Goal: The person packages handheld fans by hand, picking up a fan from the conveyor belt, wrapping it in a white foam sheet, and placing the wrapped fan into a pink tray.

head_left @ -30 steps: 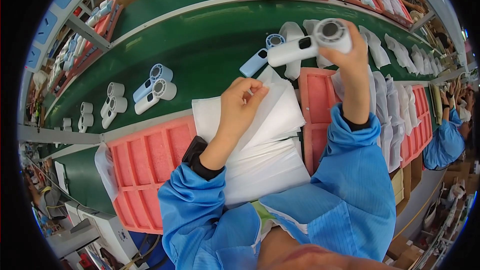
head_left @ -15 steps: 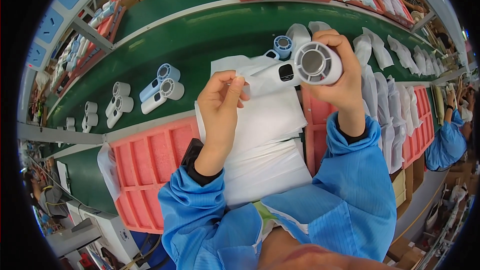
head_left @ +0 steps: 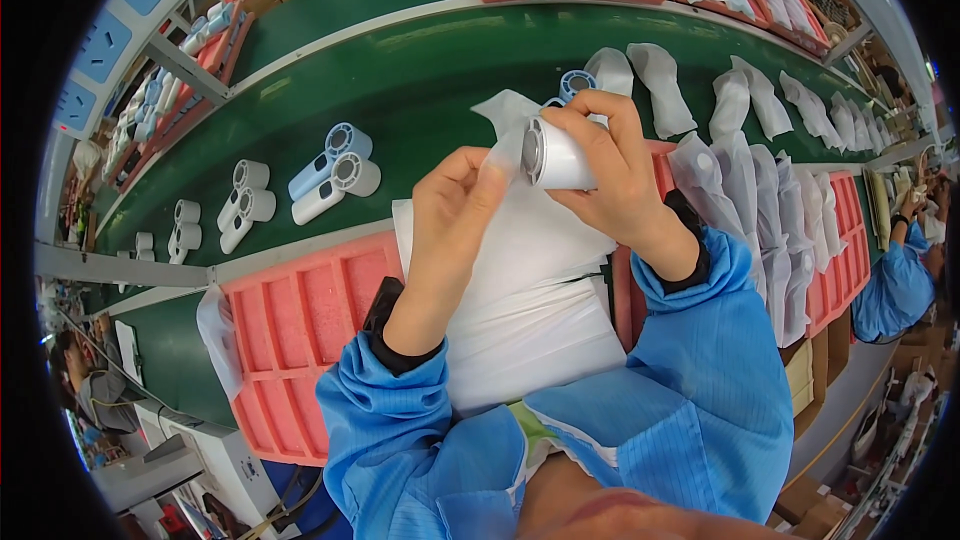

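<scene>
Right hand (head_left: 610,175): wrapped around white fan (head_left: 560,155), raised above the bag stack (head_left: 540,310)
Left hand (head_left: 455,205): pinching clear bag (head_left: 505,120) at the fan's round end
Belt (head_left: 400,90): loose fans (head_left: 330,175)
Tray (head_left: 300,310): pink, beside left sleeve

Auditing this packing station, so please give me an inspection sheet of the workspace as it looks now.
Surface: green conveyor belt running across, pink compartment tray at its near edge.
Job's things: white cylindrical device in right hand; thin white pouch pinched by left hand at the device's end; stack of white pouches beneath.
Clutter: loose white and blue devices on the belt; bagged devices at right.
Fingers: both hands closed on their items.
Cables: nothing seen.
Surroundings: a co-worker's blue sleeve at far right.
</scene>
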`<move>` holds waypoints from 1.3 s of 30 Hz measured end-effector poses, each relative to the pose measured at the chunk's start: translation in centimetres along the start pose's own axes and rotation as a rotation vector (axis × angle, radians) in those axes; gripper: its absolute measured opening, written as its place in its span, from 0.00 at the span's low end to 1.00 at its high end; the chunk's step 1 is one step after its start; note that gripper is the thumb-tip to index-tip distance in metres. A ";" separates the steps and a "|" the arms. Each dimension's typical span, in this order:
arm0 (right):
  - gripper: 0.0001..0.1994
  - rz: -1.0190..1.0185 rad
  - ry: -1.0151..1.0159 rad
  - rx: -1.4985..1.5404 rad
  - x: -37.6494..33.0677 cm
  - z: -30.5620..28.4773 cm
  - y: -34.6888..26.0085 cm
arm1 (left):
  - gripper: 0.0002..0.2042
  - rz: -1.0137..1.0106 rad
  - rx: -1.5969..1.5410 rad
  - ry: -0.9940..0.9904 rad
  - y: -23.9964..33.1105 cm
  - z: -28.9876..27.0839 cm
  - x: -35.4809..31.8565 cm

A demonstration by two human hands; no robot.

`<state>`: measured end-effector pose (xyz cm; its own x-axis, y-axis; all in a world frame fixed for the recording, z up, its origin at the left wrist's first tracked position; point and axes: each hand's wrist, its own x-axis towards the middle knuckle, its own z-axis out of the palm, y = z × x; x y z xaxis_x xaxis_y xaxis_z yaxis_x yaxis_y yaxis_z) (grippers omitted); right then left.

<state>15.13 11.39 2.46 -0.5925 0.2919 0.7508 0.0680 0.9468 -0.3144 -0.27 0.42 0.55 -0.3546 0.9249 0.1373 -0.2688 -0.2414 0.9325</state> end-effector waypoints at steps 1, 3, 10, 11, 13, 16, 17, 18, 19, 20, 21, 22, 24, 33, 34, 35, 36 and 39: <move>0.37 -0.014 0.012 -0.016 0.0 0.0 0.1 | 0.06 0.070 0.193 0.019 0.1 0.0 0.0; 0.37 -0.027 0.024 -0.032 0.0 0.1 0.0 | 0.06 0.054 0.119 0.074 0.4 0.2 -0.1; 0.36 0.054 -0.122 0.130 -0.4 1.7 -0.8 | 0.06 0.421 0.566 0.146 0.3 1.3 -1.7; 0.36 0.053 -0.123 0.132 -0.4 1.7 -0.7 | 0.08 0.564 0.695 0.149 0.0 2.1 -2.3; 0.34 0.019 -0.099 0.053 -0.5 1.4 -0.4 | 0.10 0.708 0.822 0.149 -0.5 3.1 -2.5; 0.33 0.061 -0.087 0.029 -0.6 1.0 0.1 | 0.18 0.824 0.901 0.085 -1.3 3.5 -2.5; 0.33 0.121 -0.087 0.049 -0.5 0.9 0.2 | 0.18 0.825 0.902 0.087 -1.3 3.5 -2.6; 0.34 0.181 -0.086 0.065 -0.5 0.8 0.4 | 0.20 0.744 0.920 0.077 -0.6 3.6 -2.6; 0.34 0.179 -0.084 0.063 -0.6 0.8 0.4 | 0.23 0.662 0.937 0.067 0.0 3.7 -2.5; 0.35 0.276 -0.050 0.124 -0.8 0.9 0.5 | 0.25 0.580 0.953 0.057 0.3 3.7 -2.5; 0.36 0.372 -0.016 0.186 -1.0 1.0 0.5 | 0.25 0.583 0.953 0.057 0.3 3.6 -2.3; 0.37 0.469 0.017 0.248 -1.1 1.0 0.4 | 0.27 0.567 0.962 0.051 0.0 3.5 -2.0; 0.37 0.440 -0.025 0.396 -1.3 1.1 -1.2 | 0.30 0.533 0.984 0.047 -0.2 3.0 -1.4; 0.31 0.122 -0.374 0.497 -1.1 1.2 -0.4 | 0.26 0.264 0.064 -0.224 2.0 -1.1 -0.1; 0.29 0.111 -0.555 0.573 -1.4 1.4 -0.1 | 0.26 0.318 0.102 -0.140 2.2 -0.9 -0.2; 0.29 0.112 -0.552 0.572 -1.6 1.5 0.3 | 0.26 0.372 0.138 -0.056 2.4 -0.6 -0.2; 0.29 0.189 -0.475 0.444 -1.8 1.5 0.7 | 0.26 0.424 0.174 0.026 2.4 -0.4 -0.2; 0.29 0.332 -0.323 0.192 -1.6 1.3 0.8 | 0.24 0.439 0.335 0.190 1.7 -0.4 -0.5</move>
<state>15.06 11.46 0.27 -0.7844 0.4873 0.3836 0.1638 0.7594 -0.6297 -0.90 -0.53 1.94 -0.5314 0.6830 0.5011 0.2266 -0.4554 0.8610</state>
